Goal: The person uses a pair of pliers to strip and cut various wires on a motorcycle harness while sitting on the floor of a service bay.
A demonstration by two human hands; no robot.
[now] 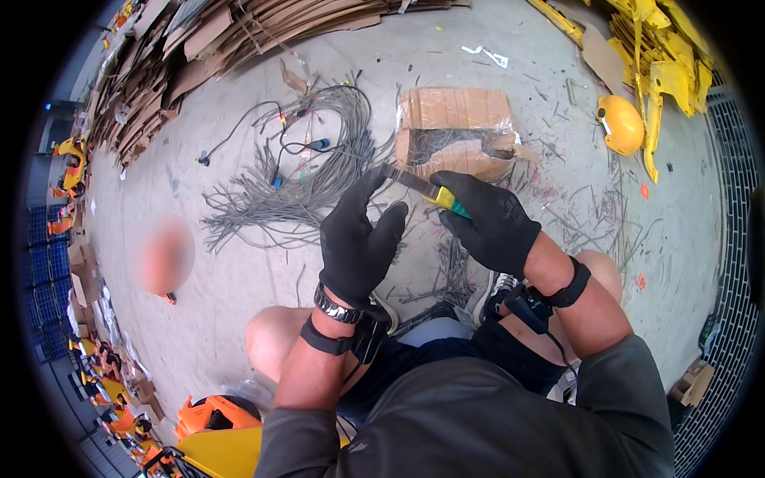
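Observation:
A knife with a yellow-and-green handle and a broad dark blade (410, 181) is in my right hand (496, 217), whose gloved fingers are closed around the handle. The blade points left, toward my left hand (358, 237). That hand, also in a black glove, has its index fingertip at the blade's far end and its thumb spread away below. I see nothing gripped in it. Beyond my left hand lies a large loose bundle of grey cables (339, 135) on the concrete floor. An open, torn cardboard box (454, 113) holding cut grey pieces stands just past the knife.
Cable scraps (454, 275) litter the floor between my feet and to the right. Flattened cardboard (211, 40) is stacked at the far left. Yellow panels (669, 76) and a rounded yellow shell (621, 126) lie far right. Orange-and-yellow equipment (217, 418) stands at the near left.

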